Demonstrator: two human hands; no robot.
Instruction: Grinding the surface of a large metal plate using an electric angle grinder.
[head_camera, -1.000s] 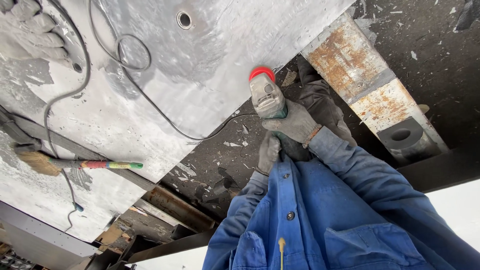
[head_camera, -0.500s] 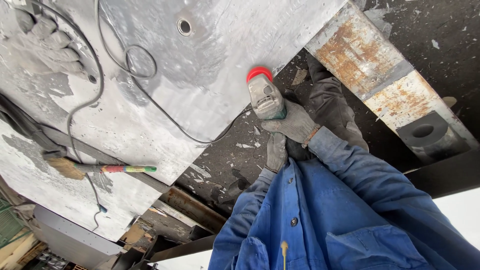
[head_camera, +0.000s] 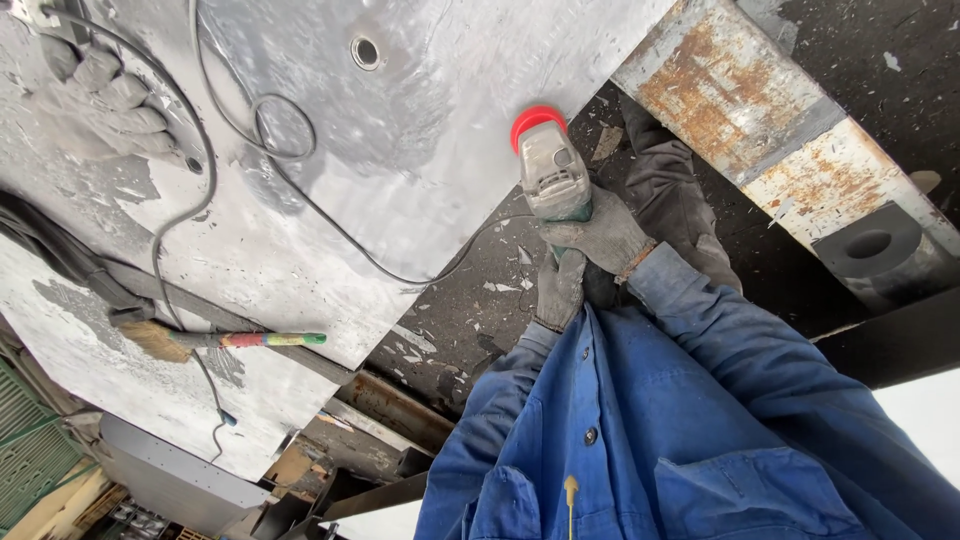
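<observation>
Gripping item: angle grinder (head_camera: 552, 172), grey metal head, red guard at far end, green body mostly hidden, black cord (head_camera: 300, 190) trailing left. Position: at right edge of scuffed grey steel plate (head_camera: 420, 100). Right hand (head_camera: 600, 232), gloved, wrapped around body; left hand (head_camera: 560, 288), gloved, closed round its near end. Brush (head_camera: 215, 341) with striped handle lies far left on plate.

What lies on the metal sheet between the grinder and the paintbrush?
In the head view, a thin black cable runs across the grey metal sheet between the grinder and the paintbrush; otherwise that stretch is bare, scuffed metal.
</observation>
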